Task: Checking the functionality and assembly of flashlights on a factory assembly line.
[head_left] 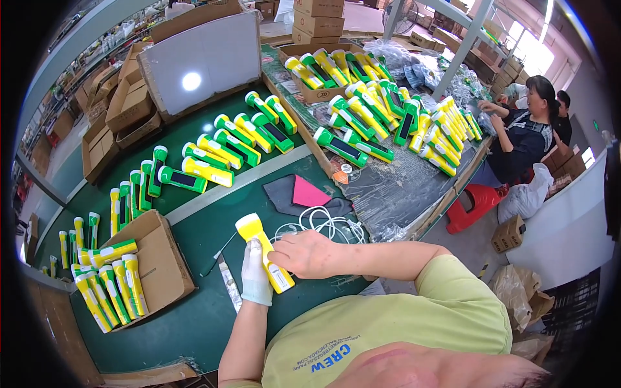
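Note:
My left hand (254, 275), in a white glove, is wrapped round a yellow flashlight (281, 278) above the green table. Its wide head points away from me, toward the white board (194, 52), where a round bright spot shows. Bare, my right hand (306, 254) comes from the right with curled fingers pressed against the flashlight's body; the fingertips are partly hidden. Beside my left hand lie a screwdriver (210, 264) and a flat metal blade (229, 284). A coiled white cable (323, 223) rests just beyond my right hand, near a grey and pink cloth (309, 193).
An open cardboard box (169, 271) with yellow and green flashlights stands at left. More flashlights (217, 152) line the table's far side. Another box (317, 96) and a flashlight pile (375, 110) fill the right bench. A person (524, 126) works there beside a red stool (472, 207).

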Available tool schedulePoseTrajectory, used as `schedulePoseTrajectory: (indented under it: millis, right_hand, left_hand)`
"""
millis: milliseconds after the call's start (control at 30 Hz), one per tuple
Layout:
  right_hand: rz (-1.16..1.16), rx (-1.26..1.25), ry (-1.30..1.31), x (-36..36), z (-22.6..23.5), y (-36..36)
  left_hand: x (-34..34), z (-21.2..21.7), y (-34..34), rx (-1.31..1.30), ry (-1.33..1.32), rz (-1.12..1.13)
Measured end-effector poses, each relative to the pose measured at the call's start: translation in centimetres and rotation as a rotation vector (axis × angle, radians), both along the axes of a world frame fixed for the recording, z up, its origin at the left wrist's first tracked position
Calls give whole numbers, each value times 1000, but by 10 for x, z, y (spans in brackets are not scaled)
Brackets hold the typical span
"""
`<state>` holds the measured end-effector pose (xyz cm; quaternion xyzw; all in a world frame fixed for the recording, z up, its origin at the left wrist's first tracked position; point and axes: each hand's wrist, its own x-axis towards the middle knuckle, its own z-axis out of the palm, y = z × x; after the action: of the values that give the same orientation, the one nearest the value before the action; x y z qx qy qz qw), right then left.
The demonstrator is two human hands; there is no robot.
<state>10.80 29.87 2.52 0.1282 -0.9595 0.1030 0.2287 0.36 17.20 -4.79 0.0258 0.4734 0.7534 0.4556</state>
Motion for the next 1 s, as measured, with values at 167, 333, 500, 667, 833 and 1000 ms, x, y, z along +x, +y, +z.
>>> schedulePoseTrajectory:
  millis: [167,333,500,667,833,1000]
  right_hand:
    - [81,-121,-170,-5,-6,-6]
    - [115,-502,-259,-6,-20,-9]
    - [211,-605,-371,-6,-18,-15]
    - [229,-602,-495,-9,-18,-15]
    - [375,-606,-741,7,-28,-32]
    - [372,-853,-639,-2,-33,-39]
  left_hand:
    - [8,-11,-14,32,-22,42]
    - [18,-22,-21,14,127,53]
    - [12,-15,-28,94,200,-31]
    - [14,-16,-32,126,185,-20]
    - [-9,-9,-26,180,66,100]
    - [-29,-9,-34,273,-171,195]
